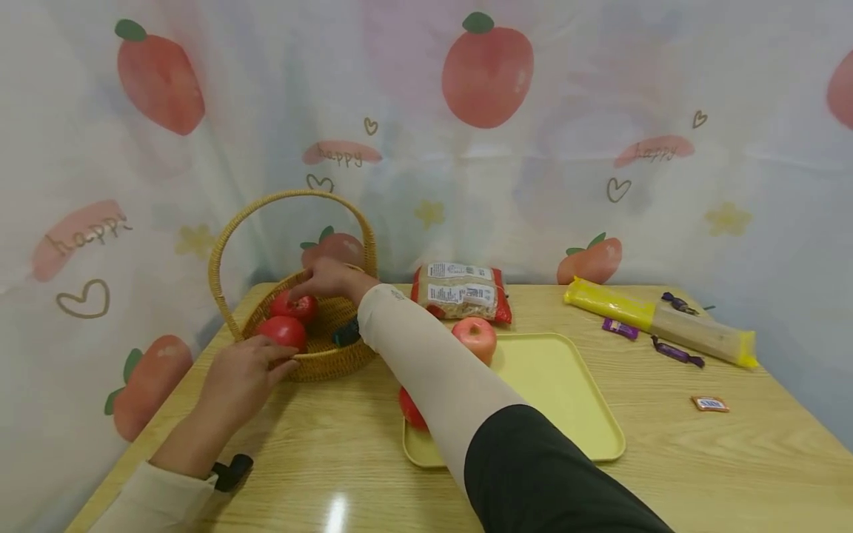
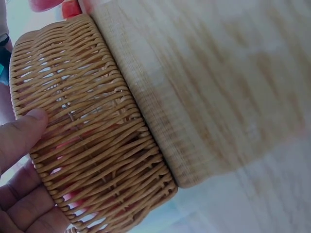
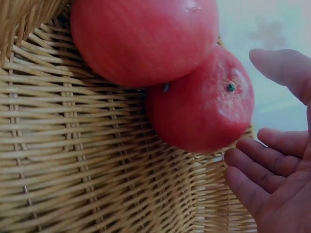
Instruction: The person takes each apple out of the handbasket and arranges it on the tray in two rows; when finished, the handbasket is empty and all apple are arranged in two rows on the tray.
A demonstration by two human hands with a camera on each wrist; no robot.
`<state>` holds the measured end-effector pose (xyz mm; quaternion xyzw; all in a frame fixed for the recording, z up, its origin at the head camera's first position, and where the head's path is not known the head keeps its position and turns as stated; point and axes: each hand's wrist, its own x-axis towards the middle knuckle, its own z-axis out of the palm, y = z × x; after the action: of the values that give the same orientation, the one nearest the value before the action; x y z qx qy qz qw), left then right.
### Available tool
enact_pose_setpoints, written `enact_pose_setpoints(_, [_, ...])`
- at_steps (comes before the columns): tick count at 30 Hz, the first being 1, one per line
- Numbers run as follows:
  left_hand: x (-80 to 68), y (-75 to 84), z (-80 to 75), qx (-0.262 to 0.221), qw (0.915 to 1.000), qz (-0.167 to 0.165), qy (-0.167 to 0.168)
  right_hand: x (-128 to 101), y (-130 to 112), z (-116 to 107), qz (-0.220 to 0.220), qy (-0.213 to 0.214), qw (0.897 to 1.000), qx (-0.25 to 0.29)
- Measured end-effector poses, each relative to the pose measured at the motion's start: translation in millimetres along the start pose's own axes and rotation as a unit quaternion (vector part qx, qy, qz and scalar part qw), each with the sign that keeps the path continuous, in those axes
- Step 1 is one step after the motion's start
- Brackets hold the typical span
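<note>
While the left hand [image 1: 243, 377] presses its straight fingers against the wall of the wicker basket [image 1: 326, 359] on the worktop [image 1: 666, 451], the right hand [image 1: 326, 280] hovers open over the two tomatoes [image 1: 293, 306] inside it.

Count of things on the table [image 1: 666, 474]

Red fruit x4: 2 in the one wicker basket [image 1: 320, 359], 2 on the one yellow tray [image 1: 566, 400]. Snack bag [image 1: 461, 292] x1, long yellow pkg [image 1: 660, 322] x1, purple candies x3, small orange packet [image 1: 709, 404] x1. Hands x2.
</note>
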<state>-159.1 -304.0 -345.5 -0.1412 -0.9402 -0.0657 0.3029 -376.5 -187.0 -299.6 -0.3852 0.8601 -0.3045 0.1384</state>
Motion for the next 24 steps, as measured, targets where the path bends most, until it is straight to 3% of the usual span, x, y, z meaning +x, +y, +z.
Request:
enact_pose_setpoints(10, [1.2, 2.2, -0.9, 0.006, 0.9999, -0.004, -0.008, 6, -1, 8, 0.008, -0.036, 0.999, 0.035])
enact_pose_setpoints(16, [1.4, 0.9, 1.1, 0.002, 1.0000, -0.001, -0.003, 12, -2, 11, 0.036, -0.048, 0.998, 0.011])
enact_pose_setpoints(24, [1.0, -0.8, 1.7, 0.003, 0.9999, -0.008, -0.013, 16, -8, 11, 0.038, -0.074, 0.996, -0.030])
